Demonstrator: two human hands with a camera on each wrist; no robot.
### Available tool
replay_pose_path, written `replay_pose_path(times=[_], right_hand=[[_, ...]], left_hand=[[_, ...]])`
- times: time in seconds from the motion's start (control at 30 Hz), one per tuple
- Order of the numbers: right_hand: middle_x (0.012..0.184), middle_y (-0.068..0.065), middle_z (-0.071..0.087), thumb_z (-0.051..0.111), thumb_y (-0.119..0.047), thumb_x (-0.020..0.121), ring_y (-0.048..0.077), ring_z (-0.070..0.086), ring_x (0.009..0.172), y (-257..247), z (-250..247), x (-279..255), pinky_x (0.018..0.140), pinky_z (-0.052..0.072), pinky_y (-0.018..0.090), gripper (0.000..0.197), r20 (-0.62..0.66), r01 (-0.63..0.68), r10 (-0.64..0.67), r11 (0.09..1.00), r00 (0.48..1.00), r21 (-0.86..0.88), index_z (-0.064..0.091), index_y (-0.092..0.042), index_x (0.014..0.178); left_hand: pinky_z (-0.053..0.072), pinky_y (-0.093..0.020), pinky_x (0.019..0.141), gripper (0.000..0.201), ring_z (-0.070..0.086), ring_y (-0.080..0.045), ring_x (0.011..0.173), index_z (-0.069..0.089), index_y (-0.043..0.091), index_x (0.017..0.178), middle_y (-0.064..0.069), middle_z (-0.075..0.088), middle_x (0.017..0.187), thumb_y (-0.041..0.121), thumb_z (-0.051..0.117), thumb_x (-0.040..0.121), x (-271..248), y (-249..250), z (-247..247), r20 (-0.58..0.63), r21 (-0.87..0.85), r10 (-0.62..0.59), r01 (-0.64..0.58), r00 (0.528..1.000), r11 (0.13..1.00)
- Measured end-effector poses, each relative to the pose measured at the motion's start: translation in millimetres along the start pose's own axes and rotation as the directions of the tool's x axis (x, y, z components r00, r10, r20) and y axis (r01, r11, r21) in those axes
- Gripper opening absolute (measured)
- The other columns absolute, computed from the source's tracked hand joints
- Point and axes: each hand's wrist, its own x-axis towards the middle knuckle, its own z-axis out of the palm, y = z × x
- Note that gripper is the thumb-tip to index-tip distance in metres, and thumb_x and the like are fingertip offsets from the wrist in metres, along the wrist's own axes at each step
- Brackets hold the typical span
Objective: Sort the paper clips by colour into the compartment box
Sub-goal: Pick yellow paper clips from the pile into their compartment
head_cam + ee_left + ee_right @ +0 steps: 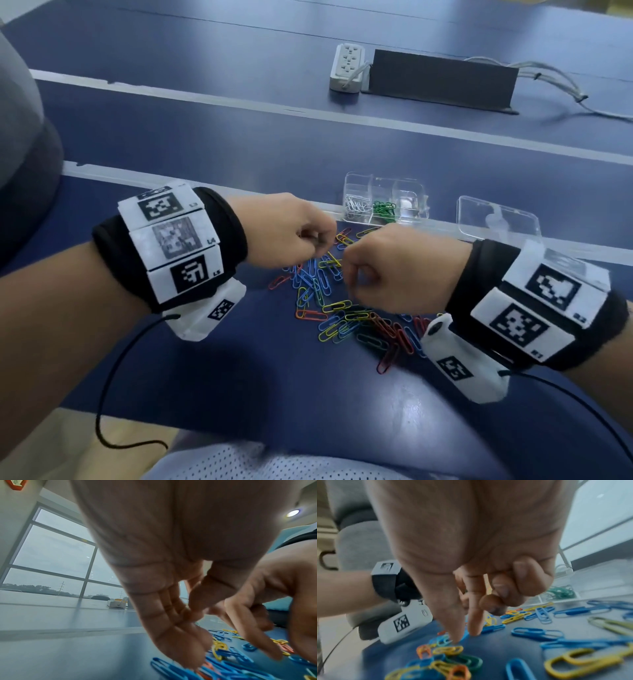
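Note:
A loose pile of blue, yellow, orange, red and green paper clips lies on the blue table. Behind it stands the clear compartment box, with white clips in one compartment and green clips in the one beside it. My right hand is over the pile; thumb and forefinger point down and pinch a blue clip on the table, other fingers curled. My left hand hovers at the pile's far left, fingers curled with the thumb against them. What it holds, if anything, is hidden.
The box's clear lid lies to the right of the box. A white power strip, a dark grey block and cables sit at the far side. The table's front edge runs close to my body.

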Motion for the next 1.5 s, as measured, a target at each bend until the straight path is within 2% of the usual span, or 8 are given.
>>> replay_pose_path(times=[0.37, 0.5, 0.63, 0.83, 0.97, 1.07, 1.23, 1.5], right_hand=[[0.075, -0.004, 0.068, 0.06, -0.024, 0.075, 0.016, 0.058, 0.072, 16, 0, -6, 0.072, 0.05, 0.023, 0.011, 0.021, -0.112, 0.113, 0.993, 0.993, -0.035, 0.07, -0.02, 0.077], [0.067, -0.008, 0.065, 0.063, -0.018, 0.074, 0.002, 0.054, 0.058, 27, -8, -6, 0.061, 0.045, 0.014, 0.008, 0.008, -0.183, 0.184, 0.97, 0.983, 0.159, 0.066, -0.025, 0.071], [0.067, -0.004, 0.058, 0.054, -0.012, 0.081, 0.013, 0.05, 0.058, 27, -9, -7, 0.06, 0.044, 0.026, 0.022, 0.151, -0.233, 0.186, 0.874, 0.971, 0.425, 0.066, -0.027, 0.092], [0.052, 0.006, 0.049, 0.043, -0.007, 0.081, 0.014, 0.042, 0.04, 19, -1, -11, 0.036, 0.033, 0.015, 0.02, 0.263, -0.318, 0.187, 0.672, 0.947, 0.669, 0.057, -0.011, 0.067], [0.054, -0.005, 0.048, 0.058, -0.036, 0.067, 0.011, 0.042, 0.048, 14, 5, -16, 0.048, 0.037, 0.023, 0.019, 0.221, -0.278, 0.185, 0.793, 0.958, 0.543, 0.057, -0.017, 0.068], [0.06, -0.008, 0.052, 0.065, -0.046, 0.072, 0.008, 0.046, 0.058, 5, 15, -25, 0.062, 0.039, 0.025, 0.018, 0.12, -0.115, 0.104, 0.989, 0.987, 0.093, 0.061, -0.028, 0.075], [0.083, 0.001, 0.071, 0.061, -0.041, 0.077, 0.021, 0.061, 0.079, 0, 18, -31, 0.071, 0.051, 0.029, 0.023, 0.028, -0.036, 0.038, 0.997, 0.999, -0.066, 0.07, -0.021, 0.085], [0.061, 0.005, 0.056, 0.047, -0.033, 0.077, 0.028, 0.054, 0.067, 5, 18, -27, 0.065, 0.049, 0.032, 0.025, -0.039, -0.07, 0.069, 0.997, 0.997, -0.023, 0.056, -0.011, 0.069]], left_hand=[[0.035, -0.029, 0.059, 0.047, 0.042, -0.02, 0.062, 0.027, 0.024, 0.06, -0.001, 0.049, 0.069, 0.028, 0.073, 0.07, 0, 3, 13, 0.031, 0.162, 0.092, -0.096, 0.995, 0.982], [0.038, -0.029, 0.066, 0.052, 0.047, -0.016, 0.07, 0.025, 0.023, 0.059, 0.009, 0.054, 0.08, 0.02, 0.077, 0.067, 1, 5, 13, 0.056, 0.138, 0.188, -0.194, 0.981, 0.971], [0.04, -0.02, 0.064, 0.046, 0.059, -0.011, 0.076, 0.024, 0.021, 0.056, 0.012, 0.069, 0.084, 0.011, 0.066, 0.073, 4, 7, 17, 0.107, 0.161, 0.238, -0.253, 0.965, 0.954], [0.038, -0.023, 0.058, 0.037, 0.042, -0.018, 0.06, 0.024, 0.021, 0.058, 0.0, 0.058, 0.066, 0.01, 0.056, 0.072, -1, 10, 19, 0.004, 0.096, 0.234, -0.233, 0.972, 0.968], [0.027, -0.017, 0.048, 0.033, 0.028, -0.015, 0.055, 0.026, 0.022, 0.06, 0.004, 0.04, 0.055, 0.009, 0.056, 0.068, -4, 16, 19, -0.027, -0.027, 0.163, -0.163, 0.986, 0.986], [0.025, -0.02, 0.047, 0.031, 0.023, -0.014, 0.055, 0.027, 0.021, 0.062, 0.003, 0.034, 0.054, 0.008, 0.053, 0.07, -5, 19, 19, -0.028, -0.08, 0.118, -0.12, 0.993, 0.99], [0.025, -0.019, 0.044, 0.029, 0.029, -0.012, 0.048, 0.027, 0.02, 0.063, 0.003, 0.03, 0.056, 0.0, 0.044, 0.076, -2, 18, 13, -0.078, -0.146, 0.008, -0.02, 0.997, 0.989], [0.031, -0.024, 0.05, 0.022, 0.035, -0.012, 0.044, 0.045, 0.017, 0.054, 0.005, 0.044, 0.048, 0.036, 0.044, 0.066, -5, 18, 2, -0.028, -0.558, -0.233, 0.178, 0.972, 0.811]])
